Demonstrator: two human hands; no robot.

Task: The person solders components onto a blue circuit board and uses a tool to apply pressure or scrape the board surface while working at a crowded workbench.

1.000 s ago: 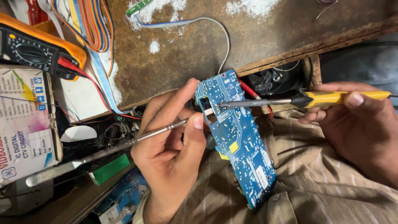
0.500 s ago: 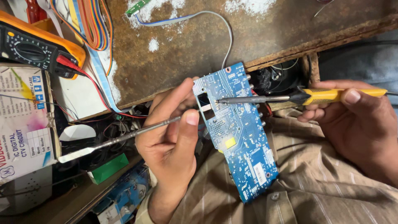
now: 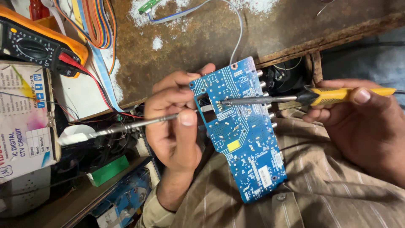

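The thumb and fingers of the left hand (image 3: pixel 175 126) are pinched on the upper left edge of a blue circuit board (image 3: pixel 242 131), the thumb laid flat toward the camera and the fingertips curled over the board's top corner. A thin metal rod (image 3: pixel 126 125), apparently tweezers, is also clamped in that grip and is seen to run out leftward from under the thumb to a pale flattened end. The fingers of the right hand (image 3: pixel 367 122) are closed around the yellow handle of a soldering iron (image 3: pixel 303 98), with the thumb pressed along the top of the handle. The iron's metal shaft is held nearly level, and its tip is placed against the board just beside a rectangular cutout near the upper left. The board is held tilted in the air above the person's lap, over a striped beige shirt (image 3: pixel 329 185), with a row of round connectors along its upper right edge and a white wire (image 3: pixel 238 31) leading up from its top corner. Beyond the hands, a rusty workbench (image 3: pixel 202 46) speckled with white residue is shown. At the far left are seen an orange multimeter (image 3: pixel 33 46) with a red probe lead, a multicoloured ribbon cable (image 3: pixel 95 23) and a printed cardboard box (image 3: pixel 23 122)
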